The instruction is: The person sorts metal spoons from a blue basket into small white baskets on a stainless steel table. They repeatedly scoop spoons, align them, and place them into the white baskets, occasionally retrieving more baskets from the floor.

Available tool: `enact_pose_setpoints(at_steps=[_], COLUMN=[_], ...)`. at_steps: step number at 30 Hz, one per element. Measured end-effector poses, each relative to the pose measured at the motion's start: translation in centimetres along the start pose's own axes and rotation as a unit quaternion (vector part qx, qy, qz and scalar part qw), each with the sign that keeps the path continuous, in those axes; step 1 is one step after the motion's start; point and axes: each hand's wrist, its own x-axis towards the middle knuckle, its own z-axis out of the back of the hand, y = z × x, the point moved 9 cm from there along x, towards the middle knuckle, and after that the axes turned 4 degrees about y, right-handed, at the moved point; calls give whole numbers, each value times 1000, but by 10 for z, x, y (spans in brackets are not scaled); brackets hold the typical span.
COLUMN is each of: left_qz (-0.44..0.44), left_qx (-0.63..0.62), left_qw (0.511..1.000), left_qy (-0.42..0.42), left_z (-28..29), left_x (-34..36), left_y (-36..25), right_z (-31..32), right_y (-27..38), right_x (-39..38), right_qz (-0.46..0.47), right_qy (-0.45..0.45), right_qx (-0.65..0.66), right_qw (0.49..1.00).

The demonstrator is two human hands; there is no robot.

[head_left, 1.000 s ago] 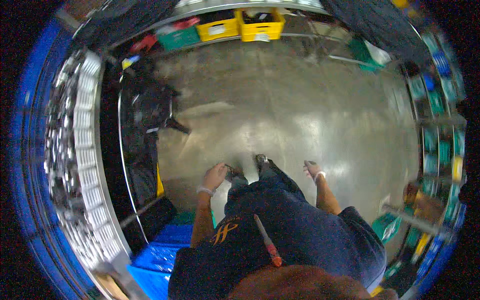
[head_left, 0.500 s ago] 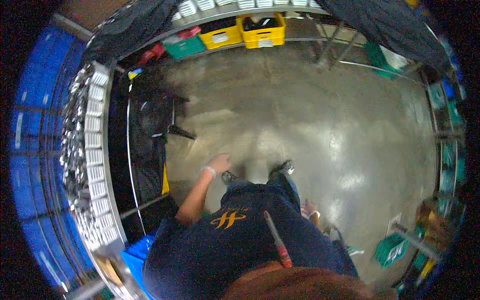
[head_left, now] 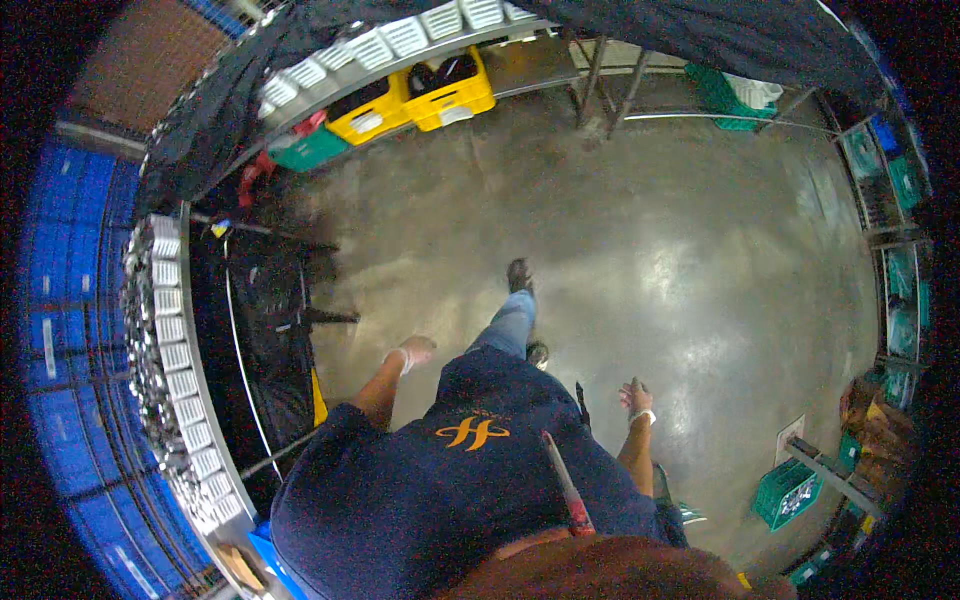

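Head view: the left hand is blurred, its grip impossible to tell; the right hand has fingers loosely parted. Behind and right of the right hand, well apart, a green crate looks stiff, best held by its rim. Yellow crates far ahead of the left hand carry pale labels, unreadable.

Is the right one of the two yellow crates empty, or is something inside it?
Not empty: the right crate has dark things showing in its open top. How full, I cannot tell.
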Motion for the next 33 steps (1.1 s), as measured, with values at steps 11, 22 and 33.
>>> enact_pose_setpoints(at_steps=[11,22,33], left_qz=[240,-150,-145], left_qx=[-519,-93,-173], left_qw=[792,983,963], left_qy=[212,43,146], left_z=[140,678,833], left_x=[236,655,835], left_y=[8,-180,-425], right_z=[97,28,129], right_y=[109,81,294], right_x=[-11,6,140], right_qz=[-68,-144,-44], right_qy=[-182,-231,-227], right_qx=[49,231,372], right_qw=[980,934,899])
